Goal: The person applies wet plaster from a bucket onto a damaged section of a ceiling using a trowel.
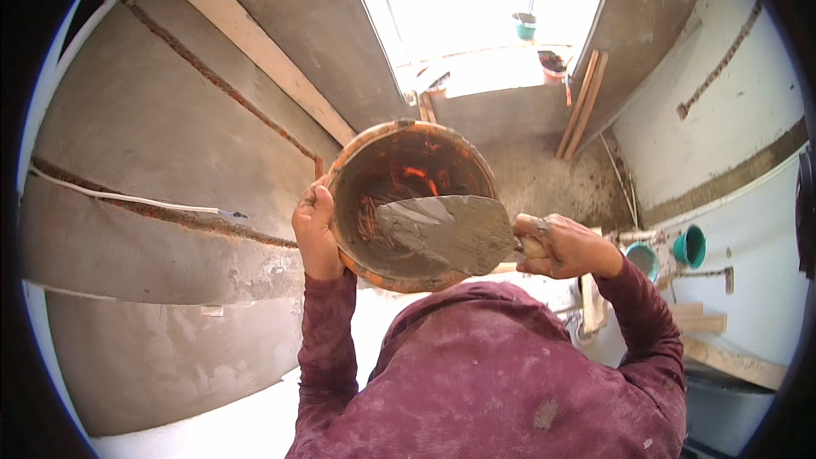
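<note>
Overhead, walls: grey cement plaster [170,136], window [476,0] bright.
Left hand [316,229]: gripping orange mortar pan [382,170] rim, raised.
Right hand [563,246]: closed around trowel [446,234], blade across pan.

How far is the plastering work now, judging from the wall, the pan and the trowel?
Done: the grey wall on the left looks coated and smooth. In hand: the left hand holds the orange pan by its rim, and the right hand holds a trowel loaded with wet mortar. Left: an open groove runs across the wall, and loose mortar lies heaped on the floor.
</note>
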Demonstrator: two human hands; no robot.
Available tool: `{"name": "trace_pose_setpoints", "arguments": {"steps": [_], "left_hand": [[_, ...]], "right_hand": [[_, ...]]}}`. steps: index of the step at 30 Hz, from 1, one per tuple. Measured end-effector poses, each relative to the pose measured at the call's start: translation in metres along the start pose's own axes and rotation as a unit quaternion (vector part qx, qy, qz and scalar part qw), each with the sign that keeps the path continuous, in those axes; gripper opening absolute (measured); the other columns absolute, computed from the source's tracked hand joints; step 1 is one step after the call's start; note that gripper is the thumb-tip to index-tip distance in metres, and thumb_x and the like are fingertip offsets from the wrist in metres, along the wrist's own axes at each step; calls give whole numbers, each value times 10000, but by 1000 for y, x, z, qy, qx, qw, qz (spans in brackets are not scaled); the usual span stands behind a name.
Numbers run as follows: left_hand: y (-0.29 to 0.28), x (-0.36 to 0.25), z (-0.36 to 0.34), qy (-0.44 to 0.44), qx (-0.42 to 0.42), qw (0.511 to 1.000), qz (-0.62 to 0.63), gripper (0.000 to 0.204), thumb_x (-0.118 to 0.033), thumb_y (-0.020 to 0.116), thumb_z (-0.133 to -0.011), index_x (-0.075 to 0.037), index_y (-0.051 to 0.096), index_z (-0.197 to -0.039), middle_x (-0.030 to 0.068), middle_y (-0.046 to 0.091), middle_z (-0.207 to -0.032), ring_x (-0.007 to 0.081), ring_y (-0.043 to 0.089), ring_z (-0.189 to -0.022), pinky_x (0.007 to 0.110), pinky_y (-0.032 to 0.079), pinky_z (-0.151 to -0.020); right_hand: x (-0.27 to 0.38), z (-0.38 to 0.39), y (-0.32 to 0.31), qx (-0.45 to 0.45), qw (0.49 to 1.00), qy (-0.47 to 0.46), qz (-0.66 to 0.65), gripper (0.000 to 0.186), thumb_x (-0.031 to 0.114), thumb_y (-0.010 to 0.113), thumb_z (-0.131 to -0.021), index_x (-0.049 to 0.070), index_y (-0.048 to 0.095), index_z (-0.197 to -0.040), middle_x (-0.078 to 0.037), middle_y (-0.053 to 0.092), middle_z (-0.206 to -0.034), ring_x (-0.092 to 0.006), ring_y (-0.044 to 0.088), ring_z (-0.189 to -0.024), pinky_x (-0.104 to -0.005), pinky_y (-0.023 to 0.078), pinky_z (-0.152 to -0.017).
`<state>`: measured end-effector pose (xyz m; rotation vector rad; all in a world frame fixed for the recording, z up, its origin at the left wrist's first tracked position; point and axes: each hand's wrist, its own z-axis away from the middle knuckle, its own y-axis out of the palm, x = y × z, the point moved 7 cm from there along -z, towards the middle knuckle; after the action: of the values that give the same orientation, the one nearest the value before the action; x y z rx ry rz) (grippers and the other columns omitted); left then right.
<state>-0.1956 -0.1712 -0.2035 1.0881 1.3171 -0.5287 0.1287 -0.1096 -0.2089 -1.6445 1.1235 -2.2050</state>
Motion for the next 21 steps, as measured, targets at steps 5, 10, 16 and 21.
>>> {"name": "trace_pose_setpoints", "arguments": {"steps": [5, 10, 16, 21], "left_hand": [[13, -5, 1, 12, 4, 999, -32, 364, -242, 508, -1042, 80, 623, -1165, 94, 674, -1082, 145, 625, -939, 275, 507, -840], [30, -8, 8, 45, 7, 998, 36, 374, -247, 514, -1040, 92, 615, -1163, 118, 690, -1086, 177, 656, -943, 292, 518, -861], [36, 9, 18, 42, 13, 999, 13, 357, -235, 516, -1041, 92, 620, -1137, 118, 690, -1065, 167, 653, -918, 285, 518, -845], [24, 32, 28, 24, 6, 1000, -13, 317, -196, 536, -1030, 95, 621, -1124, 106, 689, -1035, 150, 641, -903, 277, 515, -833]], "right_hand": [[36, 18, -57, -96, 991, -64, 61, 367, 193, 788, -760, 24, 561, -994, -180, 600, -837, -402, 603, -784, -434, 485, -702], [82, 27, -133, -214, 935, -225, 169, 287, 208, 753, -846, 13, 603, -995, -115, 542, -722, -306, 556, -593, -368, 451, -547], [135, 28, -215, -289, 917, -271, 42, 222, 187, 623, -928, 2, 601, -1048, -11, 517, -695, -117, 512, -583, -285, 430, -517], [163, 12, -243, -206, 895, -300, -256, 456, 430, 525, -996, -5, 609, -1105, 14, 530, -699, -52, 470, -559, -201, 373, -486]]}}
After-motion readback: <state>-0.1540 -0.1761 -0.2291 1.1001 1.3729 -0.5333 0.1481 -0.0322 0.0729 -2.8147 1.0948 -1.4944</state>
